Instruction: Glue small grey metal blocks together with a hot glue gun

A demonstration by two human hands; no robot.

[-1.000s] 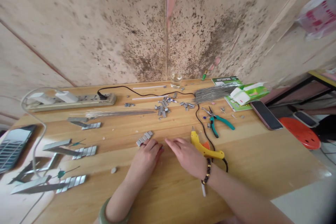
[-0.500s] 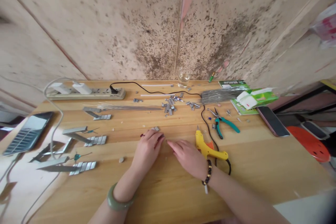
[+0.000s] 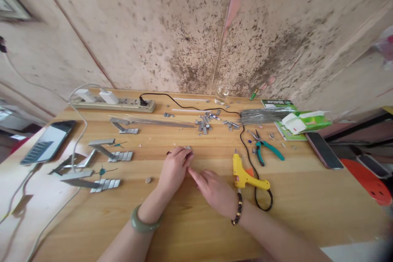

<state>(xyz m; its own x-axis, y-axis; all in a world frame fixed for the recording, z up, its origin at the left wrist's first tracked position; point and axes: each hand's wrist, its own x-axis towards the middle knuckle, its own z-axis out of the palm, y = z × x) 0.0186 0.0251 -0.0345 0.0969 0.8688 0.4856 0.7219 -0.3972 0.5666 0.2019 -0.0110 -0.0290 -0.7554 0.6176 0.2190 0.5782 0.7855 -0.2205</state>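
My left hand [image 3: 174,168], with a green bangle at its wrist, rests on the wooden table, its fingers bent together over something I cannot make out. A small grey piece [image 3: 188,147] shows just beyond those fingers. My right hand [image 3: 215,190], wearing a dark beaded bracelet, reaches in from the right. Its index finger points to the left fingertips and the other fingers curl under; whatever is between them is hidden. The yellow glue gun [image 3: 245,175] lies right of my right hand. Beyond both hands is a pile of grey pieces [image 3: 204,123].
Folded grey metal shapes [image 3: 101,147] stand at the left, by a tablet [image 3: 49,141] and a power strip [image 3: 123,104]. Teal pliers [image 3: 270,149], a wire bundle [image 3: 264,115], a green tissue pack [image 3: 307,122] and a phone [image 3: 324,150] lie at the right. A glass [image 3: 221,92] stands near the wall.
The view has shifted, so the table items appear farther right. My right hand has moved closer to my left, its index finger now at the left fingertips.
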